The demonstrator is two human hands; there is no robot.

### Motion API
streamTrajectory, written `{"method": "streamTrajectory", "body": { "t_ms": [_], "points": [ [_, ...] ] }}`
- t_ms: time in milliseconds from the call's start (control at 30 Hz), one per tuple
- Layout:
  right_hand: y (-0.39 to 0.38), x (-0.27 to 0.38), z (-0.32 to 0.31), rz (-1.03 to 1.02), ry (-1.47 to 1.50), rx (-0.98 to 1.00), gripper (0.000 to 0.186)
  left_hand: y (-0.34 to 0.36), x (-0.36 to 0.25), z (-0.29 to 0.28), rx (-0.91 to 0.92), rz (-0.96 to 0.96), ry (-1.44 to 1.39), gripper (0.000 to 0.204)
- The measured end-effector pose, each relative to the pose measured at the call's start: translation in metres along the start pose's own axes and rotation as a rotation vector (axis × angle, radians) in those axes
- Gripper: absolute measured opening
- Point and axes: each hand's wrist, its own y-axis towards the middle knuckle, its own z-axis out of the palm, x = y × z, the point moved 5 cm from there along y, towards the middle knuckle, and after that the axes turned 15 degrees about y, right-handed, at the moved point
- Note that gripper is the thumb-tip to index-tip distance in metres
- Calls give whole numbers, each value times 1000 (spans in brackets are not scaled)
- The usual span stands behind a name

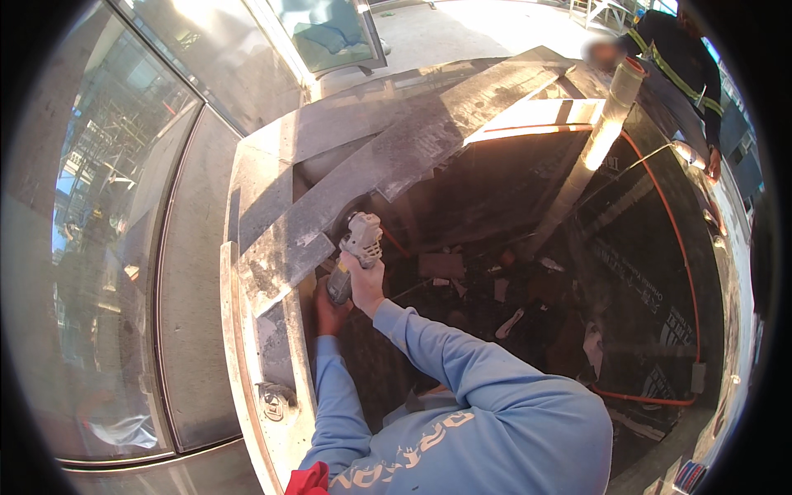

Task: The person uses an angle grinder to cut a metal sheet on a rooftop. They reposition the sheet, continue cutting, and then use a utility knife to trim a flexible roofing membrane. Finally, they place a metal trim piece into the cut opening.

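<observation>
My right hand (365, 279) and my left hand (327, 312) both grip a grey angle grinder (361, 235). The right hand holds its upper body just behind the head; the left hand holds the rear handle below it. The grinder's head sits against the lower edge of a long dusty grey metal strip (396, 157) that runs diagonally up to the right. That strip rests on a pale concrete ledge (272, 346). Both arms wear light blue sleeves. The disc itself is hidden behind the guard and the strip.
Large glass panels (124, 247) fill the left side. Beyond the ledge lies a dark membrane floor (627, 280) with scraps, an orange cable (660, 206) and a slanting wrapped pipe (594, 148). Another person (676, 58) in dark clothes with a yellow harness stands top right.
</observation>
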Motion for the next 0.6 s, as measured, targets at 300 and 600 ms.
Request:
{"method": "streamTrajectory", "body": {
  "t_ms": [300, 600],
  "points": [
    [6, -6, -4, -12, 35, -1, 26, 3, -13, -5, 16, -7, 48, 63],
    [5, -7, -1, -6, 84, -10, 28, 6, -7, -6, 9, 17, 106, 64]
  ]
}}
